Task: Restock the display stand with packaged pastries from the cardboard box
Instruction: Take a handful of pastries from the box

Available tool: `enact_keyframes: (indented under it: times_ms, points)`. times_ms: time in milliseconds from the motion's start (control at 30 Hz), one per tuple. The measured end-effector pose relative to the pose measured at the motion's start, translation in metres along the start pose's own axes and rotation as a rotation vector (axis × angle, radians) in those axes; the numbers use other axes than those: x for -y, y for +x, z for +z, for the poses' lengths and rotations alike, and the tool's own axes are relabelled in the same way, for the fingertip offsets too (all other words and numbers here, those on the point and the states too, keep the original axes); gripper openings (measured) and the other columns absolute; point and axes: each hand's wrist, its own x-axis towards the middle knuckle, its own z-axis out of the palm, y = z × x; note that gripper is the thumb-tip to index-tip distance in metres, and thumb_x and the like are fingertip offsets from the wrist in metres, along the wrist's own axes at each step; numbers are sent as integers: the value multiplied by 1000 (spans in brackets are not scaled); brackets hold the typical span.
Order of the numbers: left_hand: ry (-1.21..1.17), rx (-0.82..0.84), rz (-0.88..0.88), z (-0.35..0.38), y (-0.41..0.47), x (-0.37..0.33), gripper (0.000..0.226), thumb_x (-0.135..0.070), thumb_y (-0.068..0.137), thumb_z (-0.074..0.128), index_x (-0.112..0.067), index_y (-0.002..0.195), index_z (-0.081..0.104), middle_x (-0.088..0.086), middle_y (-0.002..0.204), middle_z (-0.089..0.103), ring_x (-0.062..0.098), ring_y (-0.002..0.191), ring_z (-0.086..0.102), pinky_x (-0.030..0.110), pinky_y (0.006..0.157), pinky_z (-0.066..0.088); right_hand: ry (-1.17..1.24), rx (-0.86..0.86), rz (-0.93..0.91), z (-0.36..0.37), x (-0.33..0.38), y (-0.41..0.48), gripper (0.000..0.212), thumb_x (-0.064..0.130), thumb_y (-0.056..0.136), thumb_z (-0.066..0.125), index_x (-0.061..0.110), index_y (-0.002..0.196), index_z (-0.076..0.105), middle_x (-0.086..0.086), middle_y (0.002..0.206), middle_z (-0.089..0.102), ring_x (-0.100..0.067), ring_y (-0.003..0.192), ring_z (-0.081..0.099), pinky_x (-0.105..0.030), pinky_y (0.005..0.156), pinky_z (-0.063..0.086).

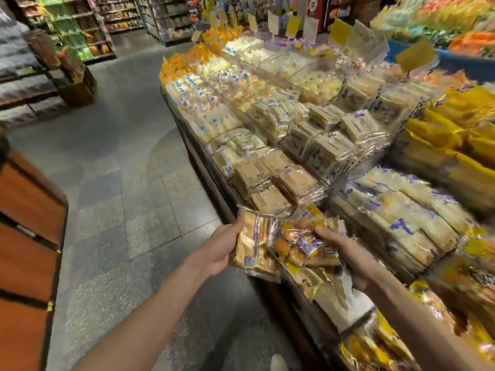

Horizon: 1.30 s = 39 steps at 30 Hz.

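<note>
My left hand (223,246) grips a clear-wrapped pack of pale sliced pastry (253,243) by its left side, just off the stand's near corner. My right hand (345,255) holds a clear pack of small golden buns (302,243) from the right, fingers curled over its top. The two packs touch in the middle. The display stand (211,183) runs away to the upper right, filled with rows of wrapped pastries. No cardboard box is visible.
A grey tiled aisle (120,196) lies to the left of the stand. An orange-brown wooden unit (24,236) stands at the left edge. Yellow-wrapped packs (460,140) pile at the right. Stocked shelves (88,25) stand at the back. The image is motion-blurred.
</note>
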Motion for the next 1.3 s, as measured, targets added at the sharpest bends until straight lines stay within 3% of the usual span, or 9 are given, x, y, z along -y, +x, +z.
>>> enact_keyframes:
  times_ms: [367,567,700,800,967,1067,1167,1233,1300]
  points:
    - [720,-92,308,-30,156,-70,38,-44,103,44,-14,105,68,-1,98,69,20,90,63,33,79,46,172,-190,56,-25,35,79,24,31,91,62,12,90,76,-10,82,76,-22,58,72,-27,46,56]
    - [1184,169,703,-29,210,-87,34,-29,102,50,-23,135,58,-6,120,63,16,110,57,37,95,46,244,-370,-5,-29,31,86,40,45,72,72,24,106,76,-8,110,73,-27,76,75,-31,50,56]
    - [1581,464,1278,-45,253,-58,36,-12,88,66,-18,123,61,2,117,69,23,101,68,44,82,59,307,-523,10,-27,18,86,59,56,59,85,26,109,77,-8,123,68,-25,100,71,-40,77,59]
    - [1679,570,1436,-61,280,-39,40,1,86,59,-15,124,59,9,119,65,27,108,64,43,86,57,320,-605,6,-16,11,85,66,64,49,88,28,104,79,-8,130,65,-29,122,59,-45,97,50]
    - [1741,617,1320,-74,294,-31,80,10,65,65,-17,139,53,15,137,57,32,127,55,46,103,48,378,-667,-7,21,15,83,27,39,90,63,16,102,69,-3,82,78,-16,59,72,-21,45,50]
    - [1807,681,1155,-78,299,-34,80,-19,79,68,-28,151,34,13,152,43,32,140,42,48,113,38,356,-678,-9,31,9,93,35,45,81,69,17,102,70,-8,97,78,-19,74,75,-26,56,55]
    - [1897,708,1092,-77,296,-43,66,-61,95,17,-38,156,10,3,165,11,24,152,11,45,122,9,358,-744,-10,42,7,101,55,56,60,81,22,103,76,-11,128,65,-31,120,60,-38,79,54]
    - [1849,734,993,-70,283,-53,79,-73,87,-7,-39,156,10,-5,165,2,16,153,-1,42,124,-2,369,-728,-45,51,8,103,50,53,66,75,20,104,73,-11,121,68,-31,106,66,-32,61,52]
    - [1546,698,908,-62,264,-60,87,-76,86,-4,-33,152,32,-8,160,26,13,150,14,39,123,7,381,-714,-82,61,12,106,43,50,73,70,19,102,69,-12,107,74,-28,87,70,-29,59,51]
